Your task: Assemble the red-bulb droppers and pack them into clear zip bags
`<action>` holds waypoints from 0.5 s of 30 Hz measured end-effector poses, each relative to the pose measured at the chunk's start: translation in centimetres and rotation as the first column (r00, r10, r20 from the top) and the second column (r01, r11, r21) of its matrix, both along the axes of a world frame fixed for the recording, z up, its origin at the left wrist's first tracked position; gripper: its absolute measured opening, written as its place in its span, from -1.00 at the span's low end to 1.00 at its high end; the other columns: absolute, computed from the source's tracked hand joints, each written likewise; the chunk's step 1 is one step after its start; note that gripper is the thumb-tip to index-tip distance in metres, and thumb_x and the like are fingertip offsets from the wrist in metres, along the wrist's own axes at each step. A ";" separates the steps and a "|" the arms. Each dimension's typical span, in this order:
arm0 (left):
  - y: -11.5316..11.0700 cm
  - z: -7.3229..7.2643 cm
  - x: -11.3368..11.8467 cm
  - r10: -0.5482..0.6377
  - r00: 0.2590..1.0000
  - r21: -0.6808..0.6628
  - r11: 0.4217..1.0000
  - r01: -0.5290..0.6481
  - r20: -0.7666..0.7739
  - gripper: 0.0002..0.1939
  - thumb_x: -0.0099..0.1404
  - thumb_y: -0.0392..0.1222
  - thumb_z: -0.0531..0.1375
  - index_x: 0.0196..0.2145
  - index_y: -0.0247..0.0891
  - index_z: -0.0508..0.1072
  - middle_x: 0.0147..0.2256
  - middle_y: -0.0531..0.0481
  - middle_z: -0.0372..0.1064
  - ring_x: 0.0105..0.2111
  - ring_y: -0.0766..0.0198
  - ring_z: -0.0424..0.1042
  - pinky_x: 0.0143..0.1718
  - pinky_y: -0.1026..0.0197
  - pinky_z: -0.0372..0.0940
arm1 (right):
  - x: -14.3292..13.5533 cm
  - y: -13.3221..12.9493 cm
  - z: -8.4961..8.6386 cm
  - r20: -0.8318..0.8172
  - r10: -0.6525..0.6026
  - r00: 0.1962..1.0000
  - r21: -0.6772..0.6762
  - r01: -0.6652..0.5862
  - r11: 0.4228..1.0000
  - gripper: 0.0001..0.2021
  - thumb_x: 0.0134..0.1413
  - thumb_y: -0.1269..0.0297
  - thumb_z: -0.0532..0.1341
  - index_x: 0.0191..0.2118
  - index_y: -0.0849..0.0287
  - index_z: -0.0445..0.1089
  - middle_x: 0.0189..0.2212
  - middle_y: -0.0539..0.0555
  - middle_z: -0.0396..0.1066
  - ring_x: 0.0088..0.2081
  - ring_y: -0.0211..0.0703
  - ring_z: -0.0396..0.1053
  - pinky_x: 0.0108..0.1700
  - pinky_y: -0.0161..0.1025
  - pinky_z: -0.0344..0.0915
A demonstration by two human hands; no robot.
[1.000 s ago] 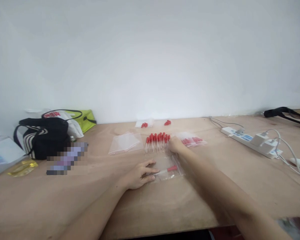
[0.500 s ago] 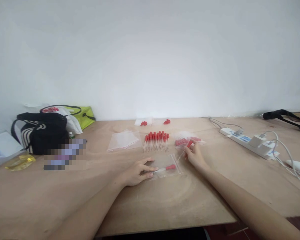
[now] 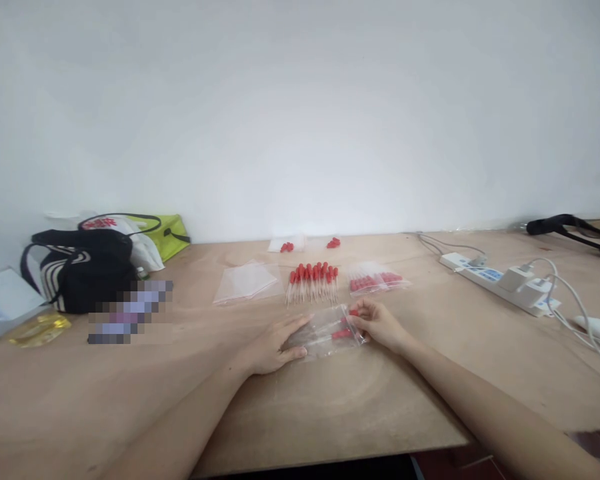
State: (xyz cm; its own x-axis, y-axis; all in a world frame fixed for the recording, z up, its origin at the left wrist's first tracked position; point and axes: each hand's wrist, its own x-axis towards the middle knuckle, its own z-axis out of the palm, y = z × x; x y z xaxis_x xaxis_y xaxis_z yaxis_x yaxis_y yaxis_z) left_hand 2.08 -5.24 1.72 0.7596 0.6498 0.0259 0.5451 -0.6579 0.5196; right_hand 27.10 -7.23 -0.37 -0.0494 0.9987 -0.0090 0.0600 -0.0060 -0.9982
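My left hand (image 3: pixel 273 345) lies on the table with thumb and fingers spread, resting on the left end of a clear zip bag (image 3: pixel 323 349). Inside the bag lies a dropper (image 3: pixel 340 334) with a red bulb pointing right. At the bag's right-hand mouth, my right hand (image 3: pixel 380 325) pinches another red-bulbed dropper (image 3: pixel 354 313), whose clear stem reaches into the bag. Beyond the bag, several red-bulbed droppers (image 3: pixel 313 273) lie side by side. A filled clear bag of droppers (image 3: pixel 377 283) sits to their right, and flat clear bags (image 3: pixel 247 281) to their left.
Small red bulbs (image 3: pixel 333 243) lie at the back by the wall. A white power strip (image 3: pixel 495 280) with plugs and cables is at the right, a black strap-like object (image 3: pixel 570 230) behind it. A black bag (image 3: pixel 85 270) and a lime-green bag (image 3: pixel 173 235) stand at the left.
My right hand has moved left and nearer, bringing its dropper from beside the filled bag into the zip bag's mouth. My left fingers have shifted off the dropper inside.
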 end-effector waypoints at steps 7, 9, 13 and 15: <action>0.0 -0.2 -0.1 0.008 1.000 0.001 1.000 -0.008 -0.005 -0.44 0.21 0.01 0.03 0.14 -0.07 -0.02 0.14 0.00 -0.04 0.12 0.15 -0.02 0.11 0.06 -0.06 | -0.7 0.3 -0.6 0.030 0.051 0.998 0.017 -0.052 0.999 -0.67 -0.34 0.06 0.26 -0.55 0.21 0.21 -0.69 -0.07 0.29 -0.72 -0.41 0.14 -0.69 -0.43 0.05; 0.1 -0.3 -0.1 0.004 1.000 0.004 1.000 -0.004 -0.007 -0.45 0.21 0.00 0.03 0.13 -0.07 -0.01 0.14 0.00 -0.03 0.12 0.16 -0.01 0.10 0.08 -0.06 | -0.5 0.4 -0.7 0.087 0.109 0.990 0.005 -0.110 0.994 -0.70 -0.26 0.06 0.21 -0.54 0.24 0.29 -0.72 -0.06 0.27 -0.72 -0.40 0.14 -0.68 -0.42 0.05; 0.3 -0.3 0.1 -0.017 1.000 0.001 1.000 0.017 -0.014 -0.51 0.21 0.00 0.03 0.09 -0.09 0.11 0.14 -0.02 -0.02 0.11 0.16 0.00 0.10 0.08 -0.05 | 0.7 1.4 -0.1 0.274 0.096 0.957 -0.009 -0.098 0.995 -0.79 -0.16 0.17 0.14 -0.52 0.24 0.34 -0.76 -0.09 0.22 -0.75 -0.39 0.08 -0.70 -0.42 0.01; 0.4 -0.3 0.1 -0.028 0.999 -0.005 1.000 0.028 -0.022 -0.53 0.21 0.00 0.04 0.07 -0.09 0.15 0.14 -0.03 -0.03 0.12 0.14 -0.02 0.10 0.06 -0.07 | 1.1 2.5 0.5 0.380 -0.051 0.924 0.080 0.022 0.997 -0.87 -0.17 0.27 0.13 -0.54 0.23 0.31 -0.69 -0.06 0.28 -0.67 -0.36 0.17 -0.62 -0.40 0.11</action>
State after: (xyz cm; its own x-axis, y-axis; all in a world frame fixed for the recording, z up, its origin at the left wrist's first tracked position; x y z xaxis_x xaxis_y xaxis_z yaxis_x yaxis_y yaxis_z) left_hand 2.21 -4.83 1.42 0.7778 0.6285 0.0057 0.5380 -0.6704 0.5110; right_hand 28.20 -4.74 0.12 -0.0198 0.9984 0.0524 0.4371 0.0557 -0.8977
